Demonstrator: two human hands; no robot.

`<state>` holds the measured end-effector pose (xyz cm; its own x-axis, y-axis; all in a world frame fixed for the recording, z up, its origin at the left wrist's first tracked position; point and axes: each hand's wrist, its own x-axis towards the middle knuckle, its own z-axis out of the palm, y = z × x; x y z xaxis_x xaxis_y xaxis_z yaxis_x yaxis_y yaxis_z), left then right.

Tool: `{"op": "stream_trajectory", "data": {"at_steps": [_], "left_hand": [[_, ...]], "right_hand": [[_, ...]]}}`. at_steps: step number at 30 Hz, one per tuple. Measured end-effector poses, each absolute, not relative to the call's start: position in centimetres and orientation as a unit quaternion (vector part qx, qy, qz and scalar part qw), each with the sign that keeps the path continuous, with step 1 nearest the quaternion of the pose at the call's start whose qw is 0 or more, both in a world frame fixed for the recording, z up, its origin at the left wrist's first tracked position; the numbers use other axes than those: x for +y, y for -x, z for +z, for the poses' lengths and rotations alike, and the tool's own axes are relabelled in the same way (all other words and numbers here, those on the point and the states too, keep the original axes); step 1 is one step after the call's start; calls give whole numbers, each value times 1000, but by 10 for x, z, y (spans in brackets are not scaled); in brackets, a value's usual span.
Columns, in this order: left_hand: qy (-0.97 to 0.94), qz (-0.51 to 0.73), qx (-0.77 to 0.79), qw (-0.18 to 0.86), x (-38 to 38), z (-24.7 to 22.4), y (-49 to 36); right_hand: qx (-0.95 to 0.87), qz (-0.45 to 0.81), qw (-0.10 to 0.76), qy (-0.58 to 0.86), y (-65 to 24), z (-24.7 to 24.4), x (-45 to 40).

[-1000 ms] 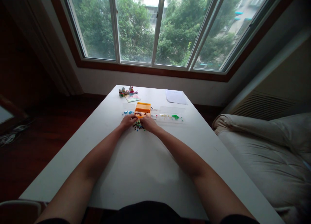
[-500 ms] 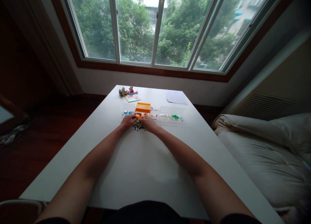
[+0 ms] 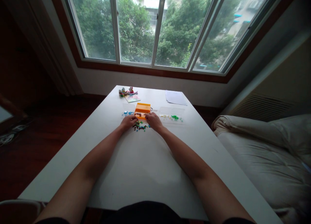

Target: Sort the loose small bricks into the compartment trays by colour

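Small coloured pieces point(image 3: 140, 127) had bare white table point(image 3: 150, 172) on the wearer's side, its edges well beyond the grip left and right. Against a second earlier, the right hand point(image 3: 153, 121) had shifted rightward to the near corner of the orange box point(image 3: 143, 110), uncovering more pieces. These lay between the left hand point(image 3: 128, 121) and right hand, slightly nearer the wearer; whether either pinched anything, I could not tell.

past open table point(image 3: 148, 172), loose pieces point(image 3: 140, 127) obstruct approach to the orange box point(image 3: 143, 108).
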<state>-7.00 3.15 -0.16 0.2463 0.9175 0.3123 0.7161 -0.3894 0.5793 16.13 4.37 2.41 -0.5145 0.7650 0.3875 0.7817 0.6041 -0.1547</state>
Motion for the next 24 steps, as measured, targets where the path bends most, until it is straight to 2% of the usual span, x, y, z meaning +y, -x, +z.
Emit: {"op": "stream_trajectory", "data": {"at_steps": [4,9,16,20,24], "left_hand": [[-788,306,512,150,32,-3,69],[-794,311,502,142,32,-5,69],[-794,310,504,138,31,-4,68],[-793,305,509,136,31,-4,67],[-790,305,513,143,31,-4,66]], "right_hand": [[-821,-30,344,455,-197,19,52],[-747,-49,412,519,-236,7,69],[-713,-28,408,570,-260,-5,87],[-769,11,389,508,-252,-7,78],[-847,78,321,418,-239,-9,61]]}}
